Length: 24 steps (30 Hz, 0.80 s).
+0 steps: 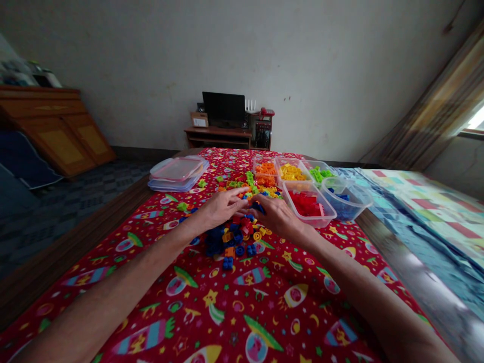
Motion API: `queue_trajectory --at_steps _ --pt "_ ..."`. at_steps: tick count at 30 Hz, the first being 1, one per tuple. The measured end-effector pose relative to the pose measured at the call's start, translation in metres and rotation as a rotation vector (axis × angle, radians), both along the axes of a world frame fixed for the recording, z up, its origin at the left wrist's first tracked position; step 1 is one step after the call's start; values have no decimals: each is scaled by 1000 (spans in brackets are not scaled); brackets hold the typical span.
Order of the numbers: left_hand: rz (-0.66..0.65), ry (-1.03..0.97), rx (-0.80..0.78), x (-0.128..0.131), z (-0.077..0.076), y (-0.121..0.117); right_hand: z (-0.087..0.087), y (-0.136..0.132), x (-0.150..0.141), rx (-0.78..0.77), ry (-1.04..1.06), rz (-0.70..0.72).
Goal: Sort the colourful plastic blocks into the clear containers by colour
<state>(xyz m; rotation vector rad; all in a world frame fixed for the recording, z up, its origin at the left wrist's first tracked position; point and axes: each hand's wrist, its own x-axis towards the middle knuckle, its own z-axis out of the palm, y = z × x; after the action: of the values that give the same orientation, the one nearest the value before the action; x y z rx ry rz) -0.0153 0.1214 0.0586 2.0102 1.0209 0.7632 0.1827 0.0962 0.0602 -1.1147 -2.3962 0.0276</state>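
Observation:
A mixed pile of toy building blocks (237, 237) in blue, red, yellow, orange and green lies on the red patterned cloth. Over the pile's middle, my left hand (223, 206) reaches in with its fingers stretched out and apart, touching or just above the pieces. My right hand (275, 213) is opposite, its fingers curled around a dark blue block (258, 206). Just beyond it, red blocks (306, 202) fill part of a clear plastic box (321, 220). Part of the pile is hidden beneath both hands.
Further clear containers hold orange blocks (265, 170), yellow blocks (292, 172), green blocks (320, 174) and blue blocks (340, 195). Stacked plastic lids (177, 171) lie at the far left of the cloth. A bed (427, 217) adjoins the table's right side; a monitor (224, 108) stands beyond.

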Motion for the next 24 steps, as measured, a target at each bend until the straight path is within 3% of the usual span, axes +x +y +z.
queue_trajectory --at_steps 4,8,11,13,16,18,21,24 --pt "162 208 259 -14 16 3 26 14 39 154 88 -252" --pt "272 364 383 -34 23 15 49 27 103 298 139 -582" --pt "320 417 402 -43 19 24 47 35 147 294 100 -806" --pt "311 439 386 -45 16 27 40 39 169 213 34 -915" --pt "268 478 382 -45 11 29 33 40 183 108 -75 -963" --pt "247 490 392 -43 9 29 35 38 181 131 -70 -959" --pt "233 491 399 -41 9 28 46 32 161 210 24 -903" --pt "205 443 432 -33 9 23 55 22 124 207 56 -725"
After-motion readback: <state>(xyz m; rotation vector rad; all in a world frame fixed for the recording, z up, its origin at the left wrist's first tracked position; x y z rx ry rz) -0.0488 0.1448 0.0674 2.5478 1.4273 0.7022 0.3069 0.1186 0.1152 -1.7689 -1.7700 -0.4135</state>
